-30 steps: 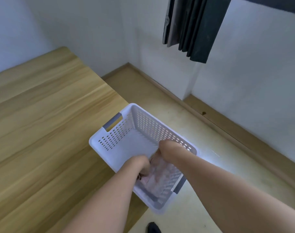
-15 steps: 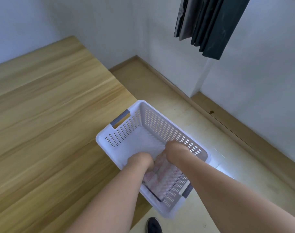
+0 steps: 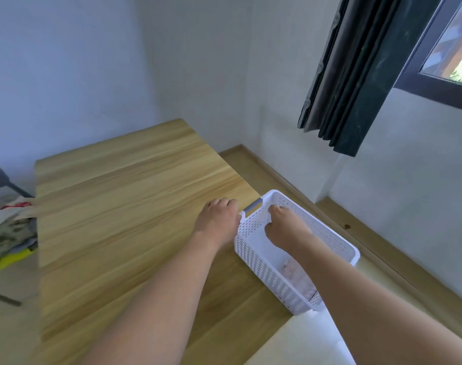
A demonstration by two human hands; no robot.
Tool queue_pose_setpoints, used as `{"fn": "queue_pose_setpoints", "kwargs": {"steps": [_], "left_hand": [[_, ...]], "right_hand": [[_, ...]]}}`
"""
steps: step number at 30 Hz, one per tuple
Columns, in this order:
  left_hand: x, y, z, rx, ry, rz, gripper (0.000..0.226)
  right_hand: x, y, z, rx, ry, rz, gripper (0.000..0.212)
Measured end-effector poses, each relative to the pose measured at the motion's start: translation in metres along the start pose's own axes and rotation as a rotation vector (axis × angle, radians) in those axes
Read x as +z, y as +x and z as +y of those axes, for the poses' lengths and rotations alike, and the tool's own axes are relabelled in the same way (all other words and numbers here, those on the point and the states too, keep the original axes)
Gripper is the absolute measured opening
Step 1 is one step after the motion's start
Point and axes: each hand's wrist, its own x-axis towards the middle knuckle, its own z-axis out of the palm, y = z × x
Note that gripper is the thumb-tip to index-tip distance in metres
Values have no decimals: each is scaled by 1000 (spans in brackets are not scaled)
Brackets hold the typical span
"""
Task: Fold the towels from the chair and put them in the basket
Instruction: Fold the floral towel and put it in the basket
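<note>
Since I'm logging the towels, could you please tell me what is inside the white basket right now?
A folded pinkish towel lies at the near end of the white basket. The right hand is over the far end. The right forearm covers part of the towel, so anything beneath can't be seen.

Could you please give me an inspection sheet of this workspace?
Surface: light wooden table, bare.
Job's things: white perforated plastic basket at the table's right edge, overhanging it; pale pink folded towel inside; heap of mixed cloths at far left.
Clutter: nothing seen.
Grippers: left hand over the table beside the basket, fingers loosely curled, empty; right hand above the basket, holding nothing.
Cables: nothing seen.
Surroundings: white walls, dark pleated curtain, window.
</note>
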Motion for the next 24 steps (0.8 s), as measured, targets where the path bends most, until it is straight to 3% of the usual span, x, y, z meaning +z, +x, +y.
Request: {"fn": "queue_pose_setpoints", "kwargs": {"steps": [9, 17, 24], "left_hand": [[-74, -120, -163, 15, -20, 98, 40], [-97, -190, -265, -105, -30, 153, 41], [-132, -224, -364, -57, -45, 198, 42]], "right_hand": [[41, -82, -184, -31, 25, 146, 38], [76, -107, -285, -120, 33, 125, 40], [108, -128, -389, -89, 32, 166, 40]]}}
